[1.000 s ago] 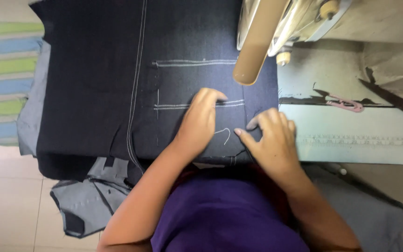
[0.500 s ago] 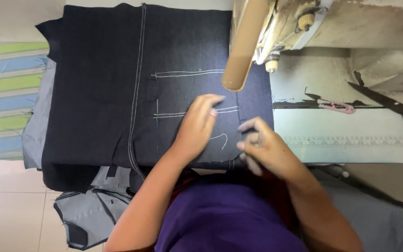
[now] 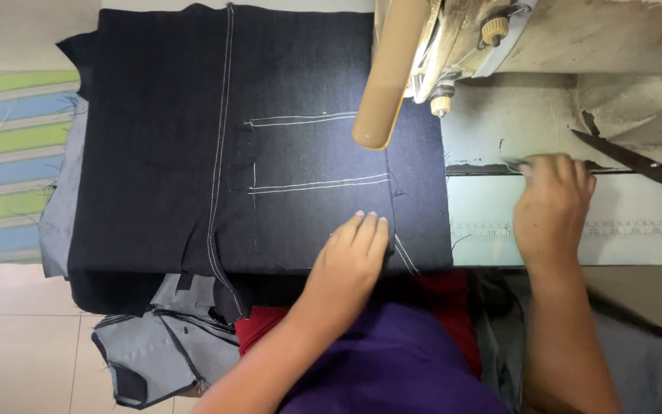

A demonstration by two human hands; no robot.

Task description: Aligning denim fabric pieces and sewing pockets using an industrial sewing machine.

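A dark denim panel (image 3: pixel 193 153) with white stitch lines lies flat on the sewing table. My left hand (image 3: pixel 350 257) rests palm down on its near edge, fingers straight and close together, holding nothing. My right hand (image 3: pixel 549 207) is off the cloth, on the pale machine bed (image 3: pixel 492 222) to the right. Its fingers are bent over the spot where small pink-handled snips lay earlier. Only a thin grey tip (image 3: pixel 513 164) shows by the fingertips, and the grip itself is hidden.
The sewing machine head (image 3: pixel 515 38) with a beige lever (image 3: pixel 385 84) overhangs the cloth's right edge. Large black scissors (image 3: pixel 645 169) lie at the far right. Grey fabric pieces (image 3: pixel 155 353) hang below the table, and a striped cloth (image 3: pixel 9 161) lies at the left.
My right hand has left the denim and moved right onto the machine bed, covering the pink snips. My left hand slid a little toward the cloth's near edge.
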